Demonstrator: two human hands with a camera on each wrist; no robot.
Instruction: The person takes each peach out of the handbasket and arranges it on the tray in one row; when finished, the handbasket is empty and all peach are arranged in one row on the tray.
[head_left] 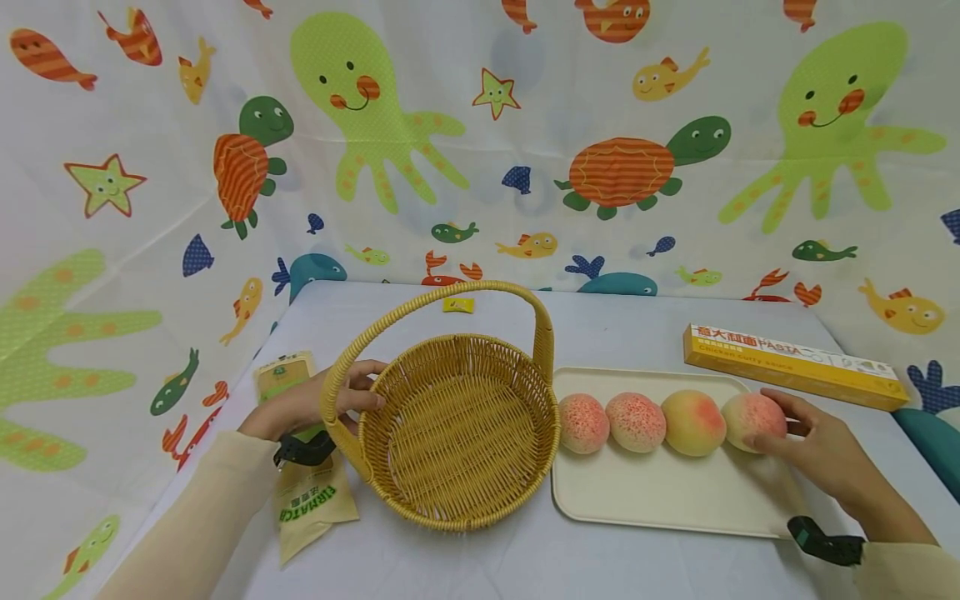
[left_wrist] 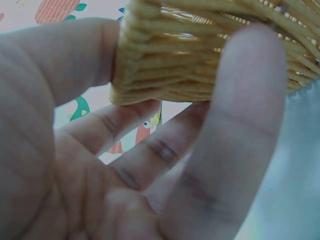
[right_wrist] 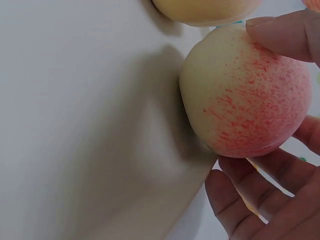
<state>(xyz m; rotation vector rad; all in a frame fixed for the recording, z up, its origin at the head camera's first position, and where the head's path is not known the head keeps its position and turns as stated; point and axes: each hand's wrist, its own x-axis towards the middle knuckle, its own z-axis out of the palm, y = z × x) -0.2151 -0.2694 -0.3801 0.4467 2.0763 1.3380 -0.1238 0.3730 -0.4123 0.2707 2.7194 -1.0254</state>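
Note:
A round wicker basket point(head_left: 457, 437) with a tall arched handle stands left of the tray. My left hand point(head_left: 315, 400) reaches in at the basket's left side and grips its woven wall point(left_wrist: 170, 65), the thumb on one face and fingers on the other. On a cream tray point(head_left: 660, 496) several peaches lie in a row. My right hand point(head_left: 821, 442) holds the rightmost peach point(right_wrist: 245, 95), pale with a red blush, between thumb and fingers. Beside it lies a yellow-orange peach point(head_left: 693, 423). Two speckled pink peaches point(head_left: 636, 422) follow towards the basket.
A beige and green packet point(head_left: 318, 500) lies partly under my left forearm. A yellow pasta box point(head_left: 795, 367) rests behind the tray on the right. One small yellow packet point(head_left: 458, 305) lies behind the basket, near the patterned curtain point(head_left: 465, 167).

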